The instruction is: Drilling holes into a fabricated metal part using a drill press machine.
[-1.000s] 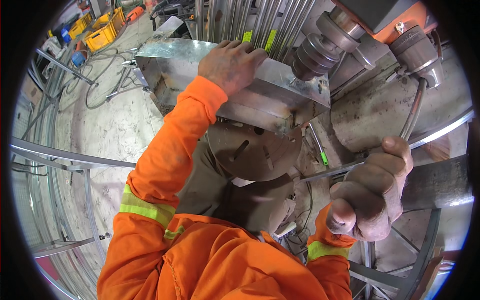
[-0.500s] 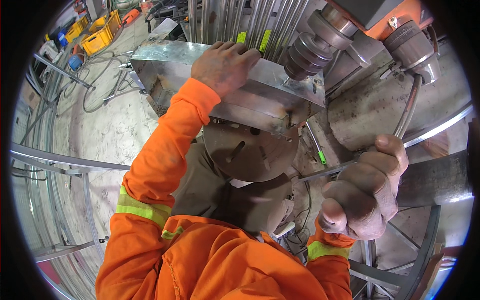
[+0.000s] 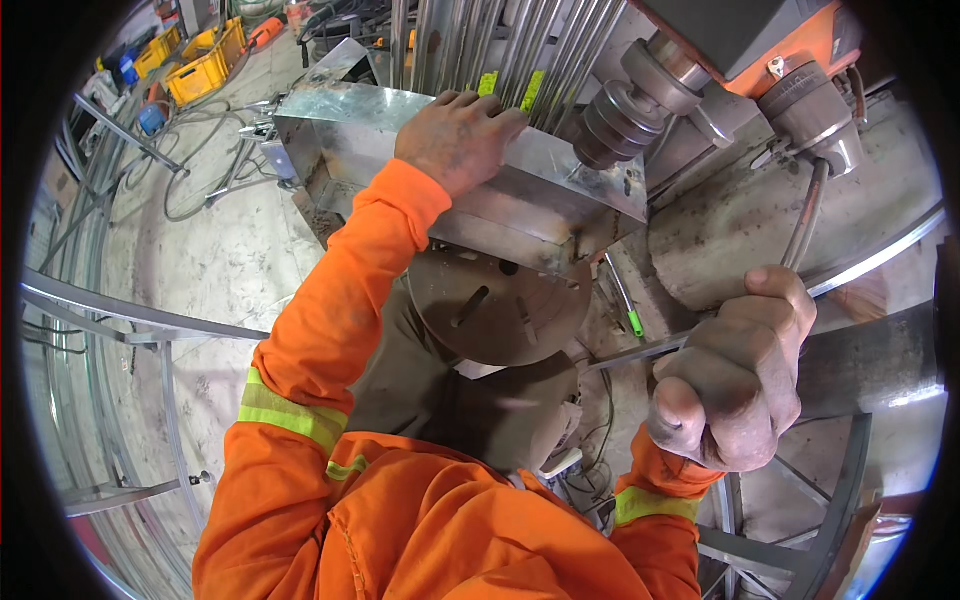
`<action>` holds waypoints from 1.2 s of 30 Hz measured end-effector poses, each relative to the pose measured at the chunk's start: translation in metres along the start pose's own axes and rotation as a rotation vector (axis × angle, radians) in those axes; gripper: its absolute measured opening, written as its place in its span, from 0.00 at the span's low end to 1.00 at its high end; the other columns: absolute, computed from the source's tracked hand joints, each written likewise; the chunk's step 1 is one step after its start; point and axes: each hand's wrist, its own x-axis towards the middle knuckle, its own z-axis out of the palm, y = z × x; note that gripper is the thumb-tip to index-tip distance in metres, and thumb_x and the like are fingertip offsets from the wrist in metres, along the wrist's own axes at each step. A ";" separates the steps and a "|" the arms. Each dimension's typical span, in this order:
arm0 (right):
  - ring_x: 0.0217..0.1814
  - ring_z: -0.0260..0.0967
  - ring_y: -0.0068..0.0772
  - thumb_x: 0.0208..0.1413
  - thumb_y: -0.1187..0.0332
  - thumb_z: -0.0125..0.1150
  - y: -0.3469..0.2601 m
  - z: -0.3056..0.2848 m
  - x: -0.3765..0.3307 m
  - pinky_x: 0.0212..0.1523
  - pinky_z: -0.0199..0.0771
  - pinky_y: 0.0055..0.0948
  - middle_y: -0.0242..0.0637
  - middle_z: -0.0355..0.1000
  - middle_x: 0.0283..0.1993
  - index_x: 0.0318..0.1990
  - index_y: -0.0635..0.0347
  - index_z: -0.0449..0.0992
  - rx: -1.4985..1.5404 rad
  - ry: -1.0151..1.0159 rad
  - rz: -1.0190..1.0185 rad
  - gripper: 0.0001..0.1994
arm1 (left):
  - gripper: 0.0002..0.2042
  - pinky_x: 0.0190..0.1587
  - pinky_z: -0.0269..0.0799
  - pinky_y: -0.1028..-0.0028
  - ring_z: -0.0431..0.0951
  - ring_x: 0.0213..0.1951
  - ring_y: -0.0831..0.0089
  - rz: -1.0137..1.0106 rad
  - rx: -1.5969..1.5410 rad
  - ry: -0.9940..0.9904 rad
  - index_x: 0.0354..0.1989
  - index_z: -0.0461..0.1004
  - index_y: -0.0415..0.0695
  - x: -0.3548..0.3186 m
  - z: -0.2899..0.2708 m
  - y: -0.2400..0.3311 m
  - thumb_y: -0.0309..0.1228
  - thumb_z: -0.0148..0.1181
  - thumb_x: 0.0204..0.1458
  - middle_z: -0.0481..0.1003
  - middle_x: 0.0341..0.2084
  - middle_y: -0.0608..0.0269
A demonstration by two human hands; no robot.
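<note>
My left hand rests on the top edge of a metal box-shaped workpiece, its fingers curled over the far side. The workpiece lies on the round slotted table of a drill press. Above the workpiece's right end hangs the drill chuck, with its bit at the metal surface; I cannot tell how deep it is. My right hand is wrapped round the end of the feed lever, which runs up to the hub on the orange press head.
Several shiny metal tubes stand behind the workpiece. Yellow crates and loose cables lie on the floor at far left. A green-handled tool is right of the round table. Metal frame bars cross both sides.
My head view has shifted slightly, moving the workpiece and left hand a little within the picture. Both hands keep their hold, and the lever's position is nearly the same.
</note>
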 end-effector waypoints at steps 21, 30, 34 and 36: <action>0.24 0.62 0.33 0.63 0.52 0.59 -0.002 -0.001 0.006 0.47 0.70 0.50 0.31 0.65 0.20 0.22 0.56 0.71 -0.007 0.003 0.001 0.21 | 0.11 0.55 0.72 0.65 0.79 0.50 0.64 -0.040 -0.008 -0.124 0.47 0.77 0.53 0.003 -0.004 0.000 0.31 0.54 0.57 0.79 0.41 0.64; 0.24 0.62 0.32 0.64 0.46 0.57 -0.003 0.000 0.006 0.47 0.70 0.48 0.30 0.64 0.20 0.22 0.55 0.71 -0.012 -0.001 0.025 0.24 | 0.10 0.53 0.72 0.64 0.79 0.48 0.63 -0.033 -0.027 -0.072 0.46 0.77 0.52 0.003 0.000 -0.002 0.30 0.54 0.57 0.79 0.39 0.64; 0.24 0.63 0.32 0.64 0.45 0.56 -0.002 -0.002 0.007 0.47 0.70 0.48 0.30 0.65 0.20 0.22 0.55 0.72 -0.007 -0.019 0.009 0.25 | 0.11 0.53 0.73 0.64 0.80 0.47 0.62 -0.030 -0.019 -0.066 0.46 0.77 0.52 0.003 -0.002 0.000 0.29 0.56 0.54 0.80 0.39 0.64; 0.24 0.63 0.32 0.64 0.45 0.56 -0.002 -0.002 0.006 0.47 0.70 0.48 0.30 0.65 0.20 0.23 0.55 0.72 -0.008 -0.019 0.010 0.25 | 0.10 0.54 0.72 0.64 0.79 0.49 0.63 -0.043 -0.018 -0.094 0.46 0.77 0.52 0.003 -0.003 0.000 0.31 0.54 0.58 0.79 0.41 0.64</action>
